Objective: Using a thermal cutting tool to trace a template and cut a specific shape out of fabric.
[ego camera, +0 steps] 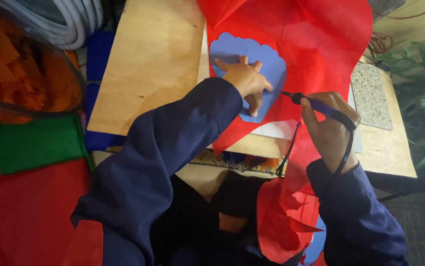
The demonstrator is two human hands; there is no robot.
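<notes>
My left hand [246, 81] presses flat, fingers spread, on a blue scalloped template [232, 49] that lies on a sheet of red fabric [320, 44]. My right hand [328, 125] grips a corded pen-shaped cutting tool [315, 104] with a blue and black handle. Its tip touches the red fabric at the template's right edge. The black cord runs back over my right wrist. The red fabric drapes off the front of the wooden board [148, 64] into my lap.
A clear bowl [20, 64] of orange scraps stands at the left, with white tubing behind it. Green cloth [35, 143] and red cloth [25, 212] lie at lower left. A speckled stone tile [370, 96] sits on the board's right side, near green plant leaves [424, 88].
</notes>
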